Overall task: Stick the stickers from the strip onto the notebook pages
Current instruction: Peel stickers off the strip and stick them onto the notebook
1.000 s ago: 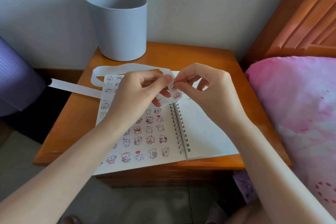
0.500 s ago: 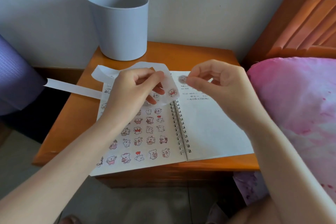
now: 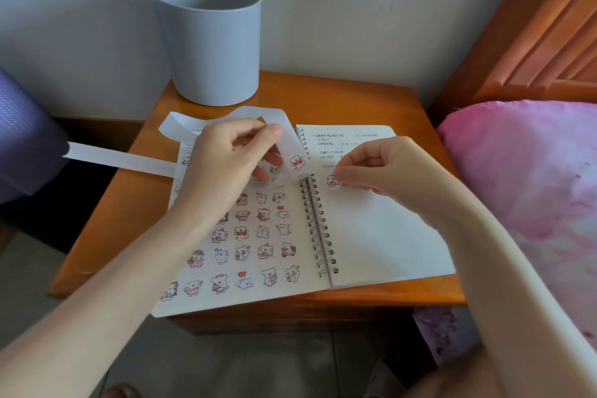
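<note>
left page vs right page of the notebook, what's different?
The left page is filled with rows of small stickers; the right page has only a few handwritten lines at its top. The left hand holds the strip over the left page; the right hand holds one sticker at the right page. Both are white and lie open on the table.

You are working at a glossy varnished wooden table [image 3: 339, 100], where a matt paper notebook [image 3: 381, 236] is lying with its shiny metal spiral [image 3: 319, 229], you are holding a smooth white paper strip [image 3: 122, 160] and a thin paper sticker [image 3: 332, 180], and a matt grey plastic bin [image 3: 210, 42] is standing near a soft pink cloth pillow [image 3: 523, 171].
</note>
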The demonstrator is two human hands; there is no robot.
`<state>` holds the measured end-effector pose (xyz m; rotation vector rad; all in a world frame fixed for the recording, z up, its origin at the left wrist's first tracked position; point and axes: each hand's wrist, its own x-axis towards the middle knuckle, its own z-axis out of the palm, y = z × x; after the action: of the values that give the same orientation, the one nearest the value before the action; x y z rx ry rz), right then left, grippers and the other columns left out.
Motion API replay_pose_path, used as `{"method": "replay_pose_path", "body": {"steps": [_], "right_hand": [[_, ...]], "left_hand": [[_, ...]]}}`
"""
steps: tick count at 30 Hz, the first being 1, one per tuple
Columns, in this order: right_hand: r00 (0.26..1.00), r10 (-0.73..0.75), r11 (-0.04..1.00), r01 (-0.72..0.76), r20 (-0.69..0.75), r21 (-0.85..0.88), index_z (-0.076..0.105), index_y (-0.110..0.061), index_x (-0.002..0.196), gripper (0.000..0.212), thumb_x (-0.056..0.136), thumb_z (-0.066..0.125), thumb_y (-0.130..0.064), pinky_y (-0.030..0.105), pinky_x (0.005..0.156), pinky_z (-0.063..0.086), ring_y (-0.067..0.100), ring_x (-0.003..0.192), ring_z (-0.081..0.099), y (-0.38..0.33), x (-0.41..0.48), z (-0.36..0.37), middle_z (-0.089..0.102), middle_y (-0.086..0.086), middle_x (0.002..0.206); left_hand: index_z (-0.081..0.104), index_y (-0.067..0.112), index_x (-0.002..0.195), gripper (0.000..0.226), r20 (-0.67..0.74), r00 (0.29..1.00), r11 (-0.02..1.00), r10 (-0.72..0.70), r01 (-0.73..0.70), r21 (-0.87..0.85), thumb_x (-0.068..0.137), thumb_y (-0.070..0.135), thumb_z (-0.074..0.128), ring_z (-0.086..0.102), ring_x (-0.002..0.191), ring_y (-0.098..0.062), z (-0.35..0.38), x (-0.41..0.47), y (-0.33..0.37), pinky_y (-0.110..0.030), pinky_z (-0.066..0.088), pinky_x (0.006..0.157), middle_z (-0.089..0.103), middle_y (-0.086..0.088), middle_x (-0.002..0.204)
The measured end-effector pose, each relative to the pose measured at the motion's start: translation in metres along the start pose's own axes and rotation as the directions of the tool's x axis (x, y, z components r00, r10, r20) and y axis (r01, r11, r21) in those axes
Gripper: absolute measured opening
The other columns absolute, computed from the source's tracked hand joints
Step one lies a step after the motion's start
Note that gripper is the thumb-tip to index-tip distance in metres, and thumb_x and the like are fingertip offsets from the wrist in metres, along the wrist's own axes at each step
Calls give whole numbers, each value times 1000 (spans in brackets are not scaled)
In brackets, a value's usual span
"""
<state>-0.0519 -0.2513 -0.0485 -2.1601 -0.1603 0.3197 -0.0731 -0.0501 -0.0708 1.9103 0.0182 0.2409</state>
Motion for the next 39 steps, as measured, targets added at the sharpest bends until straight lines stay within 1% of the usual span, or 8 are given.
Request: {"method": "replay_pose_path", "body": {"steps": [3,5,7,13,19,24,30,39], "right_hand": [[1000,-8,1000,8,-3,-25,73,-18,79,3,79,73,-21,9,50,44,-4,55,61,0,0,3,72,-7,70],[1000,-2,999,1,-14,-47,73,-21,76,3,78,73,-24,35,69,57,15,73,70,0,1,5,74,-6,72],[1000,3,998,-4,-24,-57,73,-21,74,5,77,74,-24,56,82,52,34,86,67,-2,0,8,74,-4,73],[999,4,998,-6,-42,-59,73,-20,73,5,76,74,-23,62,81,49,42,88,64,-5,-3,11,74,-5,71],[998,-23,997,19,-54,-71,72,-20,74,4,77,73,-22,61,78,49,45,87,63,-4,-3,12,73,-7,70],[996,-60,995,54,-70,-87,72,-18,75,3,77,74,-19,46,68,53,36,76,65,2,1,14,72,-2,71],[991,-99,987,86,-90,-139,68,-19,78,12,73,79,-23,9,45,33,1,52,45,10,4,16,62,-4,69],[986,-103,989,86,-132,-123,64,-23,79,10,79,73,-27,14,52,37,5,59,48,17,7,13,62,-6,75]], "left_hand": [[73,18,92,22,8,1000,1000,0,0,1,93,30,55,69,71,-17,1,0,-1,-35,59,67,74,3,81],[73,18,93,22,12,1000,1000,3,-3,2,93,30,55,69,71,-17,2,0,0,-30,58,66,74,3,81],[73,18,92,22,8,1000,1000,3,-3,1,93,30,54,68,69,-16,2,0,0,-28,56,64,74,4,81],[73,18,92,22,13,1000,1000,3,-3,-3,93,29,55,69,72,-19,1,0,0,-40,59,70,74,2,81],[73,18,92,22,18,1000,1000,6,-6,1,93,30,55,69,72,-19,1,-1,0,-45,58,71,74,3,81],[73,18,91,22,21,1000,1000,11,-11,4,94,30,55,69,70,-19,1,-1,1,-43,58,69,74,3,81],[73,18,91,22,29,1000,1000,5,-5,5,94,30,54,70,73,-19,2,0,1,-45,58,71,74,3,82],[73,19,92,20,28,1000,1000,5,-5,-3,93,29,55,69,72,-20,2,-1,2,-44,59,70,74,3,80]]}}
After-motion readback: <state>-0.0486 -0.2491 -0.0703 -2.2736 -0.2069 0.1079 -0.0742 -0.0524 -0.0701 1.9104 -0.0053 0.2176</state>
